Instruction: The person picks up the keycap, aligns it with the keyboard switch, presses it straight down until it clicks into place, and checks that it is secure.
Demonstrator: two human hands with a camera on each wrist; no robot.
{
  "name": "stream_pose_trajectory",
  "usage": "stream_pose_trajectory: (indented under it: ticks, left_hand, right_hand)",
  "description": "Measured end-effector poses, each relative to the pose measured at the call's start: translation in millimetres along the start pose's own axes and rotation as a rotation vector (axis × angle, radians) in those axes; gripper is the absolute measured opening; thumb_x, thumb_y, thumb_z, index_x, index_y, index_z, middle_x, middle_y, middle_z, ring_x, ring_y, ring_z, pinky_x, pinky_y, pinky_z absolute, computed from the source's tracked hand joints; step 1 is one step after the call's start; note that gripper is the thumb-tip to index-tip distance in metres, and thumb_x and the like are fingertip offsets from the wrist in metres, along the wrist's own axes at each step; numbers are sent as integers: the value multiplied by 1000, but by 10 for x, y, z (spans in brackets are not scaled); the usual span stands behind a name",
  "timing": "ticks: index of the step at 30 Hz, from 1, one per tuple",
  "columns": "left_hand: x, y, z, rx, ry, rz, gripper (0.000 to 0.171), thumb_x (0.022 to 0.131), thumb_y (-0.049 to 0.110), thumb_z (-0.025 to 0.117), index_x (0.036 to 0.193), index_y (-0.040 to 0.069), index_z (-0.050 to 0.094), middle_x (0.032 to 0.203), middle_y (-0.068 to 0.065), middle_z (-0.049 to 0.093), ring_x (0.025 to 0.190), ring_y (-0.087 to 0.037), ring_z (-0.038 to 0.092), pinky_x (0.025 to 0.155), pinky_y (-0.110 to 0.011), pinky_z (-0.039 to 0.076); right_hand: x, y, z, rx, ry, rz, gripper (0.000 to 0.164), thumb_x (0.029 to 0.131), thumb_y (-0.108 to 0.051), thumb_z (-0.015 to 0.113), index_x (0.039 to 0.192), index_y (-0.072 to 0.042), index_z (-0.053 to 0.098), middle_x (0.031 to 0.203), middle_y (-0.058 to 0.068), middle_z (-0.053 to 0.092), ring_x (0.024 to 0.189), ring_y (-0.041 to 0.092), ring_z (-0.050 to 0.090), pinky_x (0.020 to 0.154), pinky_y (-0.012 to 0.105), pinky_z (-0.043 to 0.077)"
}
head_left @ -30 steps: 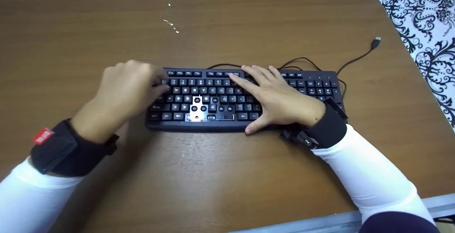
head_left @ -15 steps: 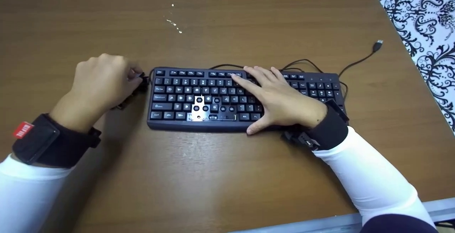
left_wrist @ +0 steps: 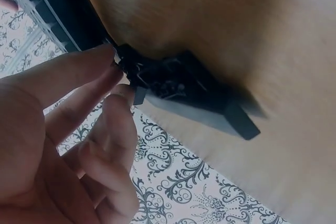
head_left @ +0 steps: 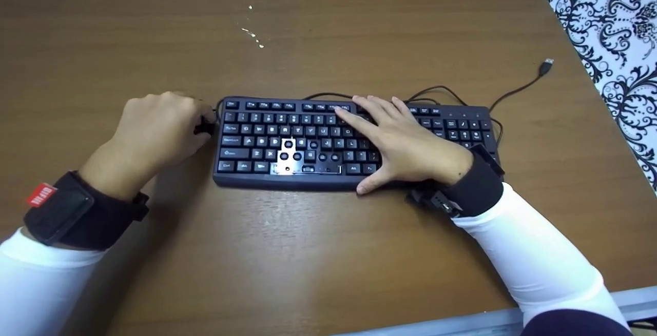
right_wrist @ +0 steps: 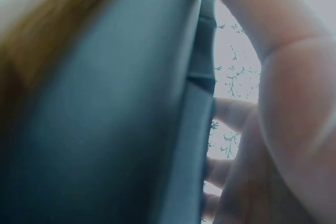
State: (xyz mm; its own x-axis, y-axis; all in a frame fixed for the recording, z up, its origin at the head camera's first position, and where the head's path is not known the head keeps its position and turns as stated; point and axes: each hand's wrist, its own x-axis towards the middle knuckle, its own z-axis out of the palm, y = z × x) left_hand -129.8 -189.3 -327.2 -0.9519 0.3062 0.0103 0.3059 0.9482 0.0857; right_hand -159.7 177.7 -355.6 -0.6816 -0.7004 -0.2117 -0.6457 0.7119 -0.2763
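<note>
Just moved right with left hand [head_left: 161, 131], pinching a dark thing [left_wrist: 176, 80]; likely working by the left end of the keyboard [head_left: 318, 138] on the table [head_left: 267, 259]. Resting wide on top with right hand [head_left: 403, 141].

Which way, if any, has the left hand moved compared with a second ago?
Yes, left: in the head view, the left hand overlapped the left end of the keyboard then, and is now beside its left edge.

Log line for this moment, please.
left hand: pinches dark piece | right hand: spread on keyboard | keyboard: several keycaps missing | USB plug: unconnected
</note>
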Motion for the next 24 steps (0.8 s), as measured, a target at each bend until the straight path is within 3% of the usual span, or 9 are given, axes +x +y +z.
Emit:
stream_pose_trajectory:
  ticks: [4, 15, 24]
  left_hand:
    - [-5, 8, 32, 13, 1, 21, 21, 78, 9, 78, 99, 11, 76, 98, -15, 71, 79, -43, 68, 50, -59, 49]
    - [16, 0, 65, 5, 11, -5, 16, 80, 9, 77, 96, 11, 76, 95, -15, 69, 77, -45, 67, 51, -60, 48]
    - [57, 49, 54, -121, 169, 5, 15, 79, 8, 72, 94, 6, 73, 89, -12, 66, 72, -41, 66, 56, -59, 49]
  right_hand:
    - [-3, 0, 5, 1, -1, -2, 131, 60, -76, 78, 161, -30, 7, 167, 16, 9, 154, 38, 10, 122, 65, 3]
    - [-2, -2, -1, 5, 7, -10, 132, 60, -74, 79, 162, -29, 8, 167, 16, 10, 154, 39, 10, 122, 66, 4]
    - [0, -2, 4, 0, -3, 1, 132, 61, -75, 78, 161, -30, 6, 167, 15, 8, 154, 38, 9, 122, 65, 3]
